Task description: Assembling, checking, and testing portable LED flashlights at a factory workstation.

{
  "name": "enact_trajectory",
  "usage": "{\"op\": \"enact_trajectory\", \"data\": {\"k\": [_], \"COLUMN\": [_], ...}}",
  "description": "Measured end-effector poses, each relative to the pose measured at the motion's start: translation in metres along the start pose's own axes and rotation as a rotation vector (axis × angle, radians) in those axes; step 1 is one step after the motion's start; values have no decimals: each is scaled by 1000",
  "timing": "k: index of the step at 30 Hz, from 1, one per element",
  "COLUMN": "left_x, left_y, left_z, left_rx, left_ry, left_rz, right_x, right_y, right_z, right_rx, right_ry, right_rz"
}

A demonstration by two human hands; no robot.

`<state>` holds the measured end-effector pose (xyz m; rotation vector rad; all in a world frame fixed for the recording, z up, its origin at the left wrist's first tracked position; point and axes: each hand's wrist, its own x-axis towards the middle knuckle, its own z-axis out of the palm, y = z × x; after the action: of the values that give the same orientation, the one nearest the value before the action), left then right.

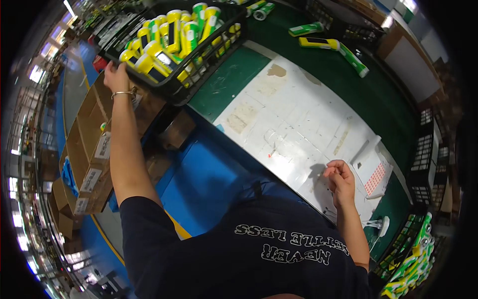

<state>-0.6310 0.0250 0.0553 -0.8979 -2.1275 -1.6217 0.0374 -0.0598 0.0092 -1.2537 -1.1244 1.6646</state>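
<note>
Green workbench [234,74] with a worn white mat was seen, a black crate [179,84] of yellow-green torches gripped at eleven o'clock by the left hand [115,75] as if for steadying, while the right hand [339,175] was curled loosely, empty, at four o'clock.

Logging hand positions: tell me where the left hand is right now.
In the head view, upper left: the left hand grips the near rim of the black crate filled with yellow-and-green devices, above the cardboard boxes.
</note>
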Motion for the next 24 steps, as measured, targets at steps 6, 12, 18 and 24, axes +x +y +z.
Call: {"op": "enact_trajectory", "data": {"k": [6, 12, 18, 24], "left_x": [-124, -260, -327, -342], "left_y": [206, 297, 309, 351], "left_z": [118, 244, 360, 396], "left_rx": [-319, -106, 326, 660], "left_ry": [-514, -1092, -1020, -1094], "left_rz": [403, 531, 727, 612], "right_x": [-3, -35, -43, -32], "right_y": [23, 25, 46, 69], "right_z": [-14, -31, -55, -76], "right_rx": [-139, -280, -207, -27], "right_ry": [-43, -34, -130, -177], "right_rz": [-133, -185, -146, -155]}}
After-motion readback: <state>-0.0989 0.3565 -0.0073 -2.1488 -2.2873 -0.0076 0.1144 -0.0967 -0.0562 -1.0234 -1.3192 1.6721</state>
